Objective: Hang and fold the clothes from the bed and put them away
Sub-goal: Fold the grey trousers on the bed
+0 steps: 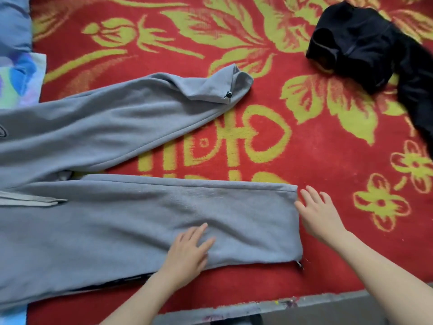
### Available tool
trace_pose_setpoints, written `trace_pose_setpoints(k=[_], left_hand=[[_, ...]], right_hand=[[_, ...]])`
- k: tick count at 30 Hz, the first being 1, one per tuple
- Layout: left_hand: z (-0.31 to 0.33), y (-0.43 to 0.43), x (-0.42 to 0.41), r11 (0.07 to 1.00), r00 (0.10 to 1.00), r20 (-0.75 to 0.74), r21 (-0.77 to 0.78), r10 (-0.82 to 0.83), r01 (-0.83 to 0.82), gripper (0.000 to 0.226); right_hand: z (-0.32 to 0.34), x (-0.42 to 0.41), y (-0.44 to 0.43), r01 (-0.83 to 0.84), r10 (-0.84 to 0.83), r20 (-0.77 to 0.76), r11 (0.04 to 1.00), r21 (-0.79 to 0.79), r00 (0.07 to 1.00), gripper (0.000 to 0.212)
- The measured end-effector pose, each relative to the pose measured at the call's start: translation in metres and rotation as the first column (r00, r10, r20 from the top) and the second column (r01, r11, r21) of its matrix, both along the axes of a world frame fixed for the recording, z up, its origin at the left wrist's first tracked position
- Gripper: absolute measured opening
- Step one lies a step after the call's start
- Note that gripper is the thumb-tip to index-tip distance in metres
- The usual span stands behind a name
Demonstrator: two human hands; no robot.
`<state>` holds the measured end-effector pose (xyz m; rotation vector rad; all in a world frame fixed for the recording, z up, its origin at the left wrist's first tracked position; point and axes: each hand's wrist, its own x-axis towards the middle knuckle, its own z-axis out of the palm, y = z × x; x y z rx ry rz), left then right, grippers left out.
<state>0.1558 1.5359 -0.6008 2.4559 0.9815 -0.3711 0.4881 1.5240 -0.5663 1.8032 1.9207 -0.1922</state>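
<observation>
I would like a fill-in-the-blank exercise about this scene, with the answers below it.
1. The left hand presses flat on the long ____ fleece trousers.
2. The open right hand lies at the hem of one trouser ____.
3. A crumpled ____ garment lies apart, on the red flowered blanket.
Answers: grey; leg; black.

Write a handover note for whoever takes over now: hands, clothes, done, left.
Left hand: open, flat on the near leg of the grey trousers.
Right hand: open, at that leg's cuff.
Trousers spread on the red blanket; black garment crumpled far right.
Done: trousers laid out. Left: fold them, handle the black garment, put both away.
</observation>
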Motion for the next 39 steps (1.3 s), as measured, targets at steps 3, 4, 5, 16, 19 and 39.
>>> trace_pose_setpoints(k=[3,4,5,16,19,39], left_hand=[[0.001,0.051,-0.008,0.971,0.97,-0.098,0.111,0.224,-0.213,0.071],[0.002,0.069,-0.014,0.948,0.943,-0.125,0.13,0.308,-0.292,0.075],[0.001,0.086,-0.021,0.914,0.906,-0.145,0.158,0.397,-0.374,0.078],[-0.046,0.176,-0.063,0.865,0.765,-0.404,0.234,0.501,-0.443,0.116],[-0.058,0.185,-0.069,0.88,0.761,-0.443,0.195,0.473,-0.433,0.129],[-0.063,0.203,-0.061,0.851,0.741,-0.487,0.008,0.463,-0.526,0.136]], right_hand=[[0.002,-0.038,0.05,-0.082,0.083,-0.052,0.996,0.023,0.995,0.039],[0.003,-0.05,0.065,-0.109,0.112,-0.056,0.993,0.047,0.992,0.039],[0.002,-0.06,0.082,-0.111,0.115,-0.064,0.992,0.062,0.991,0.039],[-0.022,-0.087,0.24,0.466,-0.432,-0.439,0.884,-0.034,0.788,0.063],[-0.033,-0.089,0.265,0.596,-0.496,-0.615,0.801,-0.053,0.613,0.078],[-0.019,-0.062,0.412,0.812,-0.609,-0.737,0.566,-0.144,0.294,0.072]])
